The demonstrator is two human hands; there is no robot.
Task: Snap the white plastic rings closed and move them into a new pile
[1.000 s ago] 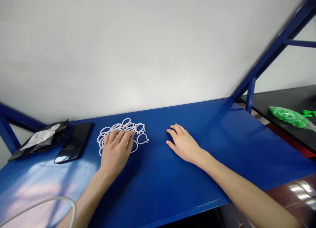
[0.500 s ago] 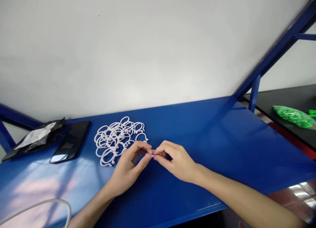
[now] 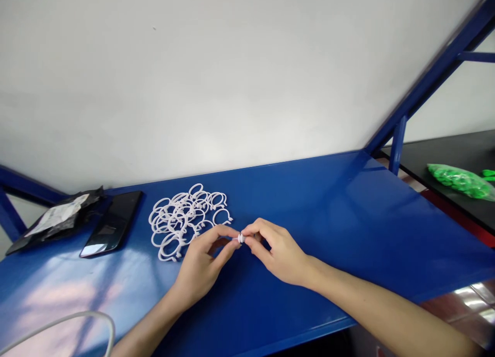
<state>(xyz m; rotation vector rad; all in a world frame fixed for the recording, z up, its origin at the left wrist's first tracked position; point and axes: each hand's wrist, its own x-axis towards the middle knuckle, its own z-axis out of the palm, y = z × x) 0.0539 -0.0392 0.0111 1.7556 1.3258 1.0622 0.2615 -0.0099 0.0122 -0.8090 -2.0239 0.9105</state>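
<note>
Your left hand and your right hand meet just above the blue bench, a little in front of its middle. Both are closed in a pinch: thumb and forefinger of each hand grip the same small white piece from opposite sides, left fingertips on its left, right fingertips on its right. The other fingers of both hands are curled in. Your fingers hide most of the piece, so its full shape cannot be told; only a small white knob shows between the fingertips.

Just to the left of your hands and slightly farther away, a pile of white rings lies flat on the bench, the rings overlapping one another. Your left hand's knuckles are near the pile's near right edge but apart from it.

Farther left, a dark phone lies face up, and touching its far left side is a black packet with a pale label. A white cable curves across the near left corner. Well off to the right, on a black table beyond the blue frame post, lies a green bag.
</note>
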